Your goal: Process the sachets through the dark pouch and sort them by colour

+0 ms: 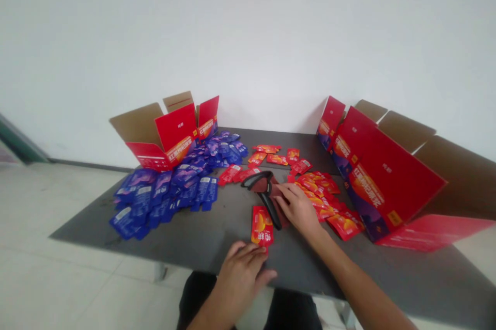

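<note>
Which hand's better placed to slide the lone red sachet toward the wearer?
Left, I'd say: the left hand's fingertips are at the near end of the lone red sachet. The right hand is at the black-and-brown object beside it.

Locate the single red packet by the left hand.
In the head view, the red packet lies right of center on the table, at the left hand, just left of the black-framed object.

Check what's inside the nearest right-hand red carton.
Only the red carton's brown flap linings show; its raised red flap hides the cavity, so contents can't be seen.
</note>
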`<state>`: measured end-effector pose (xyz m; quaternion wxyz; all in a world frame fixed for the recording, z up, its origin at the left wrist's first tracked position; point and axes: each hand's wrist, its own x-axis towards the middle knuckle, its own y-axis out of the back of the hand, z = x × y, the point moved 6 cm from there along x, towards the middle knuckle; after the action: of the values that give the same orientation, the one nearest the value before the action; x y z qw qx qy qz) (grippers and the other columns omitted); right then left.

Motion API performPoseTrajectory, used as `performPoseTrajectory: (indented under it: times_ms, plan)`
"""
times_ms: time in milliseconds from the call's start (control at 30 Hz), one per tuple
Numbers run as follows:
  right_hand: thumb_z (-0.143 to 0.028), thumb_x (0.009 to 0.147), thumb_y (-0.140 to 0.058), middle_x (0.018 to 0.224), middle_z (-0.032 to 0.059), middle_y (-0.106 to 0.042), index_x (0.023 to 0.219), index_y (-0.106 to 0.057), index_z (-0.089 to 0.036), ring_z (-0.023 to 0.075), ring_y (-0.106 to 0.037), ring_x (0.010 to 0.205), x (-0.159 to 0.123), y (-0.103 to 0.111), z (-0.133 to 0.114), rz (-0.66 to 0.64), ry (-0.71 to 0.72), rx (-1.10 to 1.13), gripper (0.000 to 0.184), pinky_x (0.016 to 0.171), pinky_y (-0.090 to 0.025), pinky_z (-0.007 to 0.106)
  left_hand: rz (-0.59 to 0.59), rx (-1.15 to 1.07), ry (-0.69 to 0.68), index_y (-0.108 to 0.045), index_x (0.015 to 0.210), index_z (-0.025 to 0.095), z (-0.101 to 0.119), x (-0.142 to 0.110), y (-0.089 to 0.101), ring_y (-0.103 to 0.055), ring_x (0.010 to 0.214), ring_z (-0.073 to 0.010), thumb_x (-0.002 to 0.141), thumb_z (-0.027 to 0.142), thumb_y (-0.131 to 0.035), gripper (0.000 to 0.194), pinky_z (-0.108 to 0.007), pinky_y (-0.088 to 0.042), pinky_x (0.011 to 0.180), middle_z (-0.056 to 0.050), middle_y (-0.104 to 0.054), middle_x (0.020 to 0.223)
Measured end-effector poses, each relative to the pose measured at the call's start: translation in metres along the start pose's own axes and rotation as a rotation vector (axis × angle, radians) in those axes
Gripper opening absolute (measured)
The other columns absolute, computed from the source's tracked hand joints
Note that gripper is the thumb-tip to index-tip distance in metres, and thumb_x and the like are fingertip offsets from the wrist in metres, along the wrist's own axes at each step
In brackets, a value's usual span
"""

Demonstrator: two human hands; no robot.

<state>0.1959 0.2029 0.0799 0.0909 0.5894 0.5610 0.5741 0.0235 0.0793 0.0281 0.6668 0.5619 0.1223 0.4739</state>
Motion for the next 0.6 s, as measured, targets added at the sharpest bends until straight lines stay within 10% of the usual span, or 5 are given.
performPoseTrajectory:
  times_ms: [333,600]
  plan:
    - [-0.035,0.100,-0.056,0.118,0.0104,-0.066,0.124,-0.065,-0.023,0.0255,-0.063,0.110,-0.034,0.037,0.044,0.301,-0.165,0.225,0.028,0.095,-0.054,0.042,0.192,0.321,0.289,-0.057,0.135,0.010,-0.008,0.059,-0.031,-0.061,0.104,-0.0348,0.087,0.046,-0.071,0.062,-0.048,-0.053,0.087,-0.020,-0.062,0.124]
    - [-0.036,0.099,-0.056,0.116,0.0098,-0.068,0.122,-0.069,-0.025,0.0260,-0.064,0.109,-0.031,0.039,0.035,0.287,-0.160,0.431,0.029,0.096,-0.052,0.040,-0.194,0.234,0.488,-0.069,0.118,0.012,-0.031,0.082,-0.023,-0.069,0.100,-0.0304,0.098,0.018,-0.044,0.033,-0.039,-0.055,0.083,-0.019,-0.070,0.111]
